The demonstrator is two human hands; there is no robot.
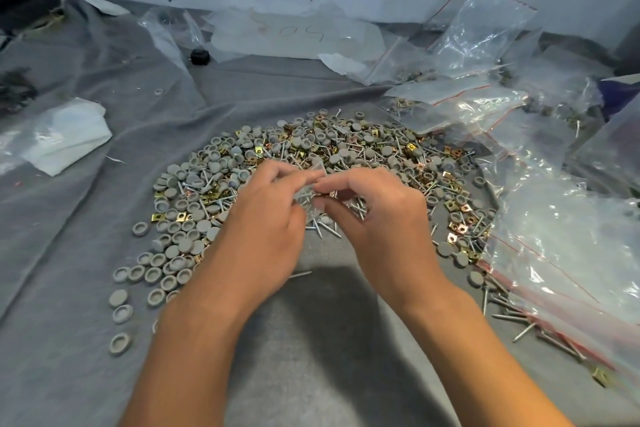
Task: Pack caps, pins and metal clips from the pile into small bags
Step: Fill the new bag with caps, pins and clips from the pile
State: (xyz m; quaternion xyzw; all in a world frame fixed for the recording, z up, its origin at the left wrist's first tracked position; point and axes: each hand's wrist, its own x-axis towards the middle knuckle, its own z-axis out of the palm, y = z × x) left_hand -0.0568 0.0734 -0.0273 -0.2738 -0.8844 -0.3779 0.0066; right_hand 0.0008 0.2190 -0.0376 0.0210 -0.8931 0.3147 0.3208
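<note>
We held a small clear bag [309,191] between our two hands, just above the near edge of the pile [311,163], and its long axis ran roughly up and down, the top edge tilted away from us toward the far side of the heap. Our left hand [266,215] had its fingers curled, thumb and forefinger pressed together on the upper left of the bag. Our right hand [377,215] pinched the bag's right edge in the same manner, its grip narrow and the remaining fingers bent loosely above the heap. The plastic was blurred there, so we could only say that something pale, perhaps a few pins, lay inside it. The pile spread in a broad mound on the grey cloth [86,218] covering the worktop, a jumble of grey caps [121,343], thin pins [523,336] and brass-coloured metal clips [452,237]. The caps lay thickest on the left, many with their hollow side up. To the right lay a heap of empty zip bags [554,239], touching the pile's edge.
</note>
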